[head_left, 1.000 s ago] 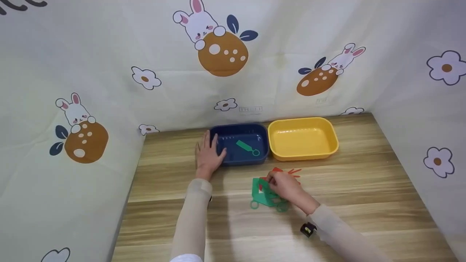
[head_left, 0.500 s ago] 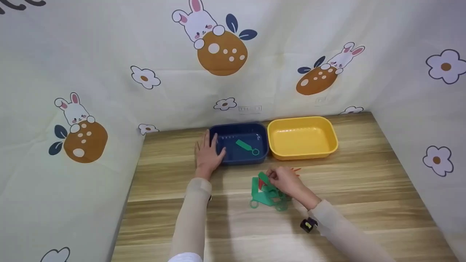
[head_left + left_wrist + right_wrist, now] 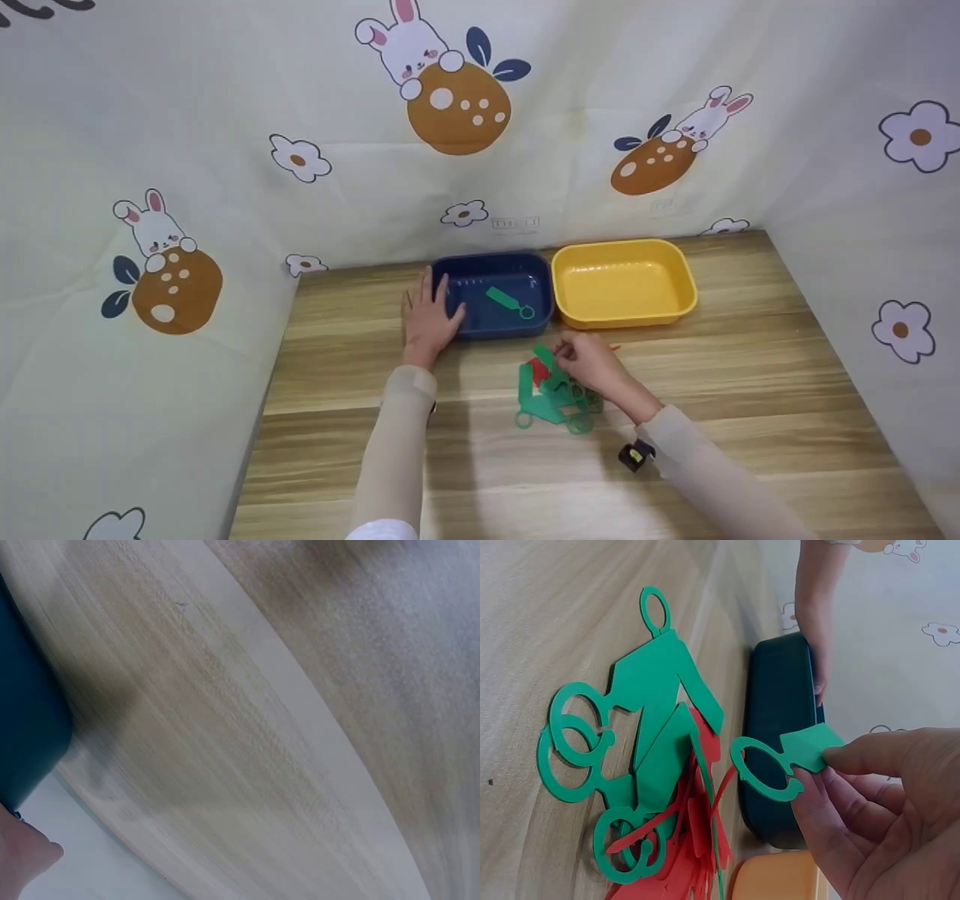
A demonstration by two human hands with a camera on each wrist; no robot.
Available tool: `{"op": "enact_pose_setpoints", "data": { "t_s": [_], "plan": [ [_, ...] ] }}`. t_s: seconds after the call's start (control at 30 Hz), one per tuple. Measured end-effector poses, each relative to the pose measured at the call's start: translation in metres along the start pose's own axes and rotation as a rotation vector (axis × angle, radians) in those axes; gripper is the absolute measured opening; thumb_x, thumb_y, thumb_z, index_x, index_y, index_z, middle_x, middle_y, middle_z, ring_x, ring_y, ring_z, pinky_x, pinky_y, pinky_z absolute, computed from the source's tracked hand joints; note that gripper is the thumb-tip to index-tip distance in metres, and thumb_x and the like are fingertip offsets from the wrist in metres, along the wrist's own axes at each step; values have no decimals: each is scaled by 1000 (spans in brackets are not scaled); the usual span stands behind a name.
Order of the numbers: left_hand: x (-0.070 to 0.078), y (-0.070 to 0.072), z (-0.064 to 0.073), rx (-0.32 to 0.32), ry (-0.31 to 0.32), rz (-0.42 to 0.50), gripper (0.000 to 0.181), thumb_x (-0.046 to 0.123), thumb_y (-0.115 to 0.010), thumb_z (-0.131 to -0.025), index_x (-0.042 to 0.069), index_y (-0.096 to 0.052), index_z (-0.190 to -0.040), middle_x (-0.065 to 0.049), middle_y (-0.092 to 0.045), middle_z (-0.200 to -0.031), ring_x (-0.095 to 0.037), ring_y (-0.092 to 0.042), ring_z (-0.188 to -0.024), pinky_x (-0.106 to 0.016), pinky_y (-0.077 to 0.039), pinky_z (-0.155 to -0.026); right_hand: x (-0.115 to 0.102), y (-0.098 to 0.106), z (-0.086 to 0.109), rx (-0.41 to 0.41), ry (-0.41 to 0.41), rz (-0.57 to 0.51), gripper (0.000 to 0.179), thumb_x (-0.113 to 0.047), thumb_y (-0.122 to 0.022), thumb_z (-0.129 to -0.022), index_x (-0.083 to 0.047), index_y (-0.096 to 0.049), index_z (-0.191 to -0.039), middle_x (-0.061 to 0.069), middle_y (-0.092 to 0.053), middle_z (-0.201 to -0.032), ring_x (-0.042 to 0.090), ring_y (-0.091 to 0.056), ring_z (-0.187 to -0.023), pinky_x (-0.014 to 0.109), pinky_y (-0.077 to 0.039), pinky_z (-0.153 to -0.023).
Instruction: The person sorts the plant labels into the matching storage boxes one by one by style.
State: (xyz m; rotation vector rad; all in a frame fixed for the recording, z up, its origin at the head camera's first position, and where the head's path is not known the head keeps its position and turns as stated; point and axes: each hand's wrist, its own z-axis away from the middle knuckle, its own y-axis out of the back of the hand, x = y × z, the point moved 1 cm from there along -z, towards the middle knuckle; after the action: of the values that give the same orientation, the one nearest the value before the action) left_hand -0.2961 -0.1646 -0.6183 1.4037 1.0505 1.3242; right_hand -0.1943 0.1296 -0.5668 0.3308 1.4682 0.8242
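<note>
My left hand (image 3: 429,322) lies with spread fingers against the left side of the navy blue tray (image 3: 480,324). In that tray is one flat green plastic tag (image 3: 502,298) with a ring end. Between thumb and fingers, my right hand (image 3: 877,802) pinches another green ring-ended tag (image 3: 806,746), raised above the pile in the right wrist view. Several more green tags (image 3: 649,679) lie overlapped on the wooden table, mixed with thin red plastic pieces (image 3: 667,862). In the head view my right hand covers part of this pile.
To the right of the blue tray stands a yellow tray (image 3: 619,296), side by side with it and with nothing in it. Behind both trays, a printed cloth wall (image 3: 570,172) rises at the table's back edge. Wood-grain table (image 3: 720,390) extends around the pile.
My right hand has moved slightly up and away from me, lifting the pinched green tag off the pile and showing more of the red piece. My left hand has stayed on the blue tray.
</note>
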Motion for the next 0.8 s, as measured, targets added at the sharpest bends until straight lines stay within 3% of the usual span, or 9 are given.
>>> {"op": "enact_pose_setpoints", "data": {
  "t_s": [0.2, 0.37, 0.6, 0.8],
  "plan": [
    [1, 2, 0, 3, 3, 4, 73, 56, -42, -98, 20, -25, -159, -9, -7, -170, -30, -12, -157, -59, -14, -124, -1, 3, 1, -8, 23, -45, 8, -1, -65, -89, -4, -70, -95, 10, -72, -88, 16, -64, -77, 30, -56, -67],
    [1, 2, 0, 1, 5, -3, 74, 56, -41, -98, 20, -24, -160, -9, -6, -170, -30, -10, -157, -58, -13, -124, -2, 6, 1, -8, 20, -71, 8, -1, -66, -89, -4, -70, -95, 9, -71, -88, 15, -63, -77, 30, -56, -70],
    [1, 2, 3, 40, -17, 26, 72, 53, -45, -97, 18, -30, -158, -12, -12, -169, -31, -15, -156, -60, -14, -123, -4, 8, 1, 22, 38, -62, 7, -1, -66, -87, -3, -70, -93, 10, -72, -85, 15, -65, -73, 28, -55, -66],
    [1, 1, 2, 6, -1, 7, 74, 56, -42, -97, 20, -25, -159, -9, -6, -170, -28, -8, -157, -58, -12, -124, -4, 8, 0, 19, 17, -71, 8, -2, -67, -87, -4, -71, -94, 10, -72, -87, 16, -65, -76, 31, -56, -69]
  ]
}}
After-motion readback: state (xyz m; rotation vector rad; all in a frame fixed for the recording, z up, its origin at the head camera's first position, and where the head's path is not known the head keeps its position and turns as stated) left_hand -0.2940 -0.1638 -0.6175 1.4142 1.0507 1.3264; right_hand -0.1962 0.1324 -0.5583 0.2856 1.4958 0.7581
